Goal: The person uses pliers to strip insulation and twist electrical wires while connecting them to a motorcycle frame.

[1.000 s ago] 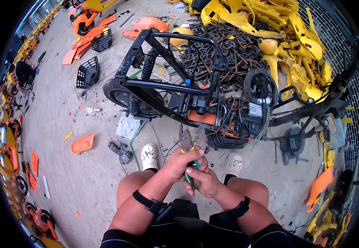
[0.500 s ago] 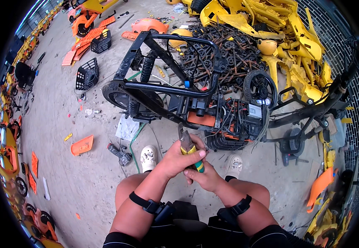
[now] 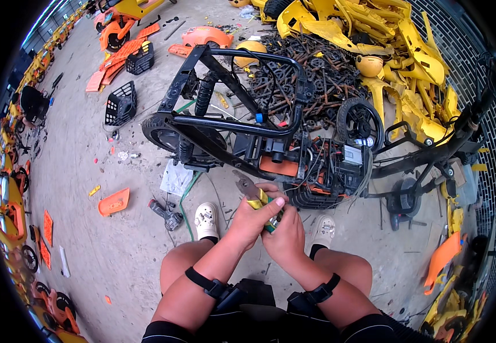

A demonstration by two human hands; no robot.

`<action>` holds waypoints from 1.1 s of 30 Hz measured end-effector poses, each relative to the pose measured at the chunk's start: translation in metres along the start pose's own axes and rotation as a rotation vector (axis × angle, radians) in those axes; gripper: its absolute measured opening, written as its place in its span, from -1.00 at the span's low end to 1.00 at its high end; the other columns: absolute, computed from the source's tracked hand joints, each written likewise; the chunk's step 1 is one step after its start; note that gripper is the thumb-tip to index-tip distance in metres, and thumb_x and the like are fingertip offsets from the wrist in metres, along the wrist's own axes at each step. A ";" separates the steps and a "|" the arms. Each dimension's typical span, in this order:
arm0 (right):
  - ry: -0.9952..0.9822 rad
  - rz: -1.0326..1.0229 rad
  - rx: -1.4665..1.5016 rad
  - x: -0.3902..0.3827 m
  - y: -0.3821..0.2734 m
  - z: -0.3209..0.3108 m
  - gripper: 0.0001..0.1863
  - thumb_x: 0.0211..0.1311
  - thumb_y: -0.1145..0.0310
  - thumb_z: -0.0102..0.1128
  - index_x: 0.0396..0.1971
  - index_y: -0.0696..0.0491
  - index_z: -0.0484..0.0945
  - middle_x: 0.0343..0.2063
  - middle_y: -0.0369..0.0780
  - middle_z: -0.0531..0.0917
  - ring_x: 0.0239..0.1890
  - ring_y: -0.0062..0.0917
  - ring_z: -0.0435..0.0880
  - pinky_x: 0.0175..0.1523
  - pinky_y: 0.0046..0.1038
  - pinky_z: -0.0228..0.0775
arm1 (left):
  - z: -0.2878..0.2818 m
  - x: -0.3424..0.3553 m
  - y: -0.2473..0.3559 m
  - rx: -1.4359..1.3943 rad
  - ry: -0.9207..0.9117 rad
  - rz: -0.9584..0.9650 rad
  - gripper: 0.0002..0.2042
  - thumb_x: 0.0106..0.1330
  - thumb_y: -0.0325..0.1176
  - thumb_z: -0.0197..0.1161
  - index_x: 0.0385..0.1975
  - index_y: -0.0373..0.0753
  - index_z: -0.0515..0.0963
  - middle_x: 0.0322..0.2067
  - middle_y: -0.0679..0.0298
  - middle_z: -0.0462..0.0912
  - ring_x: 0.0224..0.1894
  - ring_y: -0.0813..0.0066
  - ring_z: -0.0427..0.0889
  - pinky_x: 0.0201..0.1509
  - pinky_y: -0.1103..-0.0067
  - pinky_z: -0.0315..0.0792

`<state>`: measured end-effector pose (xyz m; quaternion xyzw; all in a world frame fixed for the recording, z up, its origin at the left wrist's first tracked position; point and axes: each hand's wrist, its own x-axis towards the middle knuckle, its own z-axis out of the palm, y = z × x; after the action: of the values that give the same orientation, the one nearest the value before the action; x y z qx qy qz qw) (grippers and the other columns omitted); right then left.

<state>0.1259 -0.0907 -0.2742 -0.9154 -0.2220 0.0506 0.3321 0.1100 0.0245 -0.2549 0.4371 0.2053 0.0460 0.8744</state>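
My left hand (image 3: 252, 220) is closed round a pair of pliers (image 3: 257, 200) with yellow-and-green handles. Their dull metal jaws point up and to the left, away from me. Pressed against the left, my right hand (image 3: 286, 239) has its fingers curled at the lower handle ends, where a bit of green shows; its fingertips are partly hidden. Just beyond both hands lies a stripped scooter frame (image 3: 230, 122) of black tubing, its exposed battery box and wiring (image 3: 331, 168) nearest my right hand.
A cordless drill (image 3: 166, 215) lies on the floor left of my shoe, beside a green cable (image 3: 182, 207). Orange panels (image 3: 114, 202) and black baskets (image 3: 120, 103) lie farther left. Behind the frame rise heaps of dark metal parts (image 3: 316, 74) and yellow body panels (image 3: 413, 63).
My right hand has moved up along the handles and turned, closing in against my left. The pliers' jaws have tipped farther left and slightly toward me.
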 end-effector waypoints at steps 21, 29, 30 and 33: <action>-1.382 0.366 1.639 -0.014 0.025 -0.023 -0.57 0.34 0.31 0.19 0.12 0.19 0.43 0.01 -0.06 0.58 0.11 -0.26 0.57 0.16 -0.24 0.47 | -0.011 -0.028 0.016 -0.193 -0.372 -0.300 -0.73 0.38 -0.26 0.23 -0.50 -0.26 0.41 -0.55 0.15 0.55 -0.39 0.28 0.64 -0.24 0.43 0.50; -1.135 0.575 1.533 -0.051 0.004 -0.035 -0.75 0.42 0.23 0.09 -0.39 0.09 0.43 -0.59 -0.28 0.46 -0.58 -0.63 0.45 -0.59 -0.63 0.15 | 0.001 -0.053 0.017 -0.202 -0.315 -0.279 -0.73 0.37 -0.31 0.24 -0.53 -0.27 0.38 -0.59 0.19 0.51 -0.48 0.35 0.57 -0.32 0.43 0.48; -1.107 0.592 1.523 -0.053 0.001 -0.039 -0.75 0.42 0.24 0.09 -0.39 0.09 0.43 -0.59 -0.28 0.46 -0.58 -0.64 0.44 -0.58 -0.63 0.14 | 0.006 -0.057 0.018 -0.190 -0.262 -0.291 -0.72 0.37 -0.32 0.23 -0.54 -0.28 0.37 -0.61 0.20 0.49 -0.50 0.38 0.55 -0.34 0.43 0.48; -1.057 0.648 1.555 -0.064 0.000 -0.040 -0.77 0.42 0.27 0.07 -0.42 0.08 0.42 -0.60 -0.31 0.43 -0.60 -0.65 0.37 -0.56 -0.63 0.10 | 0.008 -0.064 0.014 -0.220 -0.243 -0.323 -0.73 0.37 -0.35 0.22 -0.55 -0.28 0.36 -0.62 0.21 0.48 -0.51 0.38 0.54 -0.35 0.44 0.48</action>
<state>0.0778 -0.1422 -0.2469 -0.3194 0.0141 0.6715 0.6684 0.0562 0.0106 -0.2191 0.3028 0.1599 -0.1255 0.9311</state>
